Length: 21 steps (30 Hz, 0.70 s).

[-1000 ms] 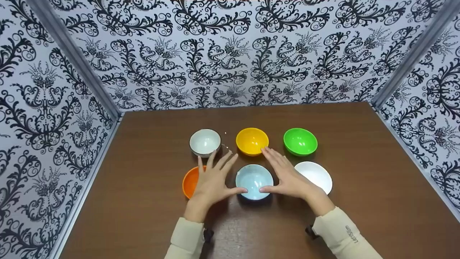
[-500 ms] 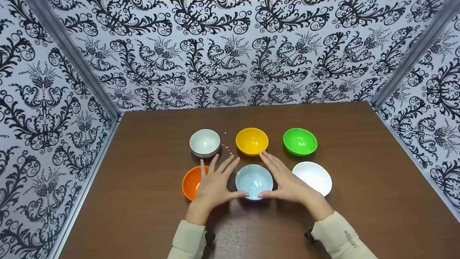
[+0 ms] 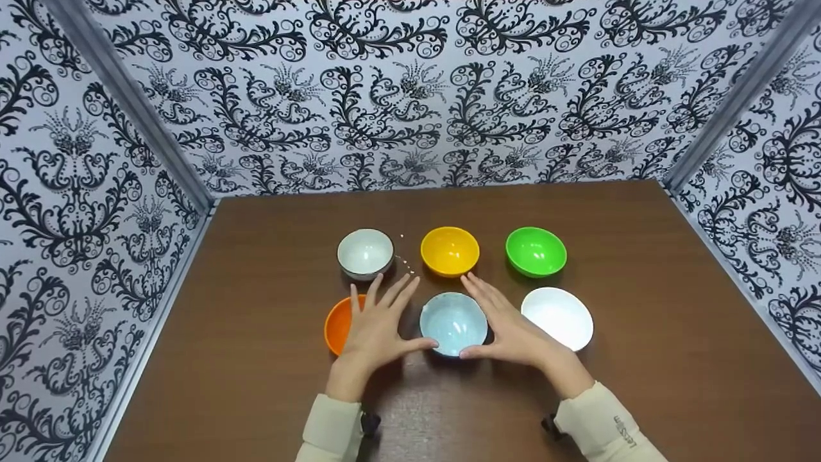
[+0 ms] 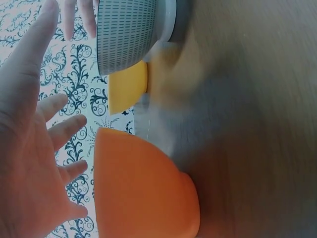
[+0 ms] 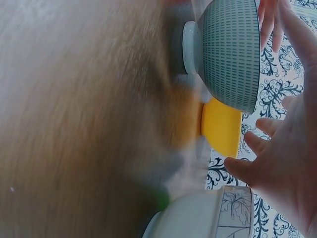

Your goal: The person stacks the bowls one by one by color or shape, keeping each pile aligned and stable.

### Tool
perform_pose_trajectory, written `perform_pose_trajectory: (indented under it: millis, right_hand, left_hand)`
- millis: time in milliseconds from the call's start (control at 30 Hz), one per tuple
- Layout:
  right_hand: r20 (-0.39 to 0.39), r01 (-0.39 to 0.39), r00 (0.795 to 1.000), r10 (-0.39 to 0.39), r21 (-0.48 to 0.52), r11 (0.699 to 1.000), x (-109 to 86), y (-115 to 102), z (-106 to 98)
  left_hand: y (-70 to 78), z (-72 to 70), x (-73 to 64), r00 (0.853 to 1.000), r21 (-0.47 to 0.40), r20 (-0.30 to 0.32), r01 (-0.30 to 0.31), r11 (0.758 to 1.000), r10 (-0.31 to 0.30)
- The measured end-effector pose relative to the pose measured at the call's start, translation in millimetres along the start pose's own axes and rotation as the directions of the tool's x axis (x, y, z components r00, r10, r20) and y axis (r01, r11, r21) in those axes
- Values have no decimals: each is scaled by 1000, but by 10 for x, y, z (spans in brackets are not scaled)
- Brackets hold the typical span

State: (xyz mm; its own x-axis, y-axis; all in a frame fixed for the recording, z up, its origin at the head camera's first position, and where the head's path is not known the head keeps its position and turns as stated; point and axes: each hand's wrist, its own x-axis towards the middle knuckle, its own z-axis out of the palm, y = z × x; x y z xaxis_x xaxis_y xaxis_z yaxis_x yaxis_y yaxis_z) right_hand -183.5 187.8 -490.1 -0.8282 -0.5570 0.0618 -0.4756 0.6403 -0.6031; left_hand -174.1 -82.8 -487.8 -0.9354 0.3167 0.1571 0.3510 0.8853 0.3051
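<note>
A light blue bowl (image 3: 453, 324) stands in the front row's middle, its outside covered in small dashes in the left wrist view. My left hand (image 3: 375, 330) hovers to its left with fingers spread, partly covering the orange bowl (image 3: 337, 324). On the other side is my right hand (image 3: 510, 327), fingers extended forward and thumb out near the bowl's front rim. Both thumbs overlap the rim in the head view; whether they touch it I cannot tell. Neither hand holds anything. A white bowl (image 3: 558, 317) with a patterned outer band sits right of the right hand.
Behind stand a pale grey-white bowl (image 3: 365, 253), a yellow bowl (image 3: 450, 251) and a green bowl (image 3: 536, 251). Small white specks (image 3: 405, 263) lie between the back-left bowls. Patterned walls (image 3: 410, 128) enclose the brown table (image 3: 269, 385) at the back and sides.
My right hand has shifted slightly toward me and left, its fingertips moving off the yellow bowl's rim. The left hand has moved only a little. The bowls stay in place.
</note>
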Motion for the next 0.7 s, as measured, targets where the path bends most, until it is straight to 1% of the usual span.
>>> perform_pose_trajectory:
  millis: [200, 467, 700]
  right_hand:
    - [15, -18, 1000, 18, 19, 1000, -2, 0, 46]
    - [14, -7, 1000, 6, 45, 999, -20, -1, 96]
    - [24, -28, 999, 27, 57, 998, -39, 22, 139]
  left_hand:
    - [-20, 7, -14, 1000, 19, -3, 3, 1000, -3]
    - [-29, 22, -14, 1000, -13, 5, 18, 1000, -18]
    - [-31, 31, -25, 1000, -10, 5, 29, 1000, -29]
